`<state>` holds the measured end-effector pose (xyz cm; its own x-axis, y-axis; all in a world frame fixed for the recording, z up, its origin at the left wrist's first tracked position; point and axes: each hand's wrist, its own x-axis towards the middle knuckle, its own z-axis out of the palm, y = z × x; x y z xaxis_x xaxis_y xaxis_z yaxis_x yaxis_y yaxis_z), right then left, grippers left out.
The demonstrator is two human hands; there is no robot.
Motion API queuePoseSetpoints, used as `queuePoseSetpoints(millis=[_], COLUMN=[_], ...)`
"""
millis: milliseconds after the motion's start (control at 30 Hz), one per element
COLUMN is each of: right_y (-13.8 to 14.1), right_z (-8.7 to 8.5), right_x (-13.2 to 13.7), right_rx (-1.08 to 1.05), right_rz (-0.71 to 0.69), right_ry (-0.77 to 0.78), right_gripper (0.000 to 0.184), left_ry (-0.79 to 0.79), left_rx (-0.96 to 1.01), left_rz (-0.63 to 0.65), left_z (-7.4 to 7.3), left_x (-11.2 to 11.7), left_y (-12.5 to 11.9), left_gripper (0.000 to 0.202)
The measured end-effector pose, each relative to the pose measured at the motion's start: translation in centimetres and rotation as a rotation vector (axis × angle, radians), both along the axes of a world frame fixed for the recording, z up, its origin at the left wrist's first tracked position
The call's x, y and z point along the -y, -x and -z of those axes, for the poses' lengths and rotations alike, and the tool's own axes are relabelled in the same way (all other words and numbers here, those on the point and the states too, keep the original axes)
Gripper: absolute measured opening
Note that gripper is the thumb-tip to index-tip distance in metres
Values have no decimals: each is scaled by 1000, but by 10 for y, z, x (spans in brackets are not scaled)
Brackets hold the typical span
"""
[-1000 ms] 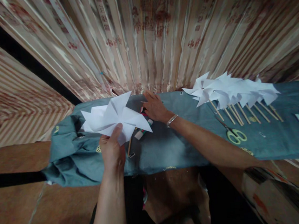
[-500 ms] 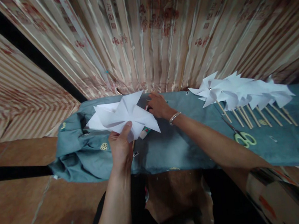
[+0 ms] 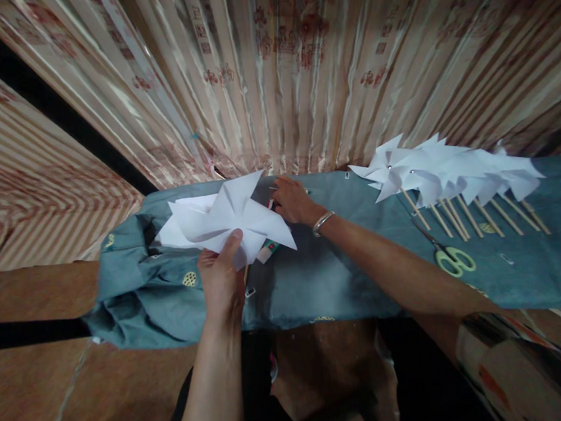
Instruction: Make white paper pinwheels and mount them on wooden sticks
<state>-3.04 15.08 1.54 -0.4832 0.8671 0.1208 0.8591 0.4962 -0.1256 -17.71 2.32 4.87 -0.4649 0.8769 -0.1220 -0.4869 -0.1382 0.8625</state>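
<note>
A white paper pinwheel (image 3: 241, 214) is pinched at its centre by my left hand (image 3: 222, 276), thumb on the front and fingers behind. Part of a wooden stick (image 3: 246, 275) shows below its blades. Just right of it, my right hand (image 3: 293, 201), with a bracelet at the wrist, is low over the cloth. Its fingers are bent and close together beside a thin light piece; what they hold is too small to make out. A small white and green box (image 3: 267, 251) lies partly hidden under the pinwheel. More white paper (image 3: 171, 231) lies behind the pinwheel at left.
Several finished pinwheels (image 3: 455, 170) on wooden sticks lie overlapped in a row at the right. Scissors (image 3: 454, 261) with light green handles lie in front of them. Grey-green cloth (image 3: 342, 284) covers the narrow table. A patterned curtain (image 3: 267, 73) hangs along the back edge.
The whole view has shifted slightly. My left hand keeps its pinch on the pinwheel, and my right fingers have drawn closer together at nearly the same spot.
</note>
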Motion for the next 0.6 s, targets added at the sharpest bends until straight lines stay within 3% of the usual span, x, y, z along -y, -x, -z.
queuePoseSetpoints(millis=[267,600], right_y=[-1,-16], right_z=[7,9], right_x=[1,10], right_rx=[-29,-416], right_rz=[-15,104], right_ry=[-20,-80], right_gripper=[25,20], left_ry=[-5,14], left_rx=[-12,24], left_rz=[14,-21], left_z=[-1,-3], left_x=[0,-3], left_y=[-2,2], left_gripper=[24,30])
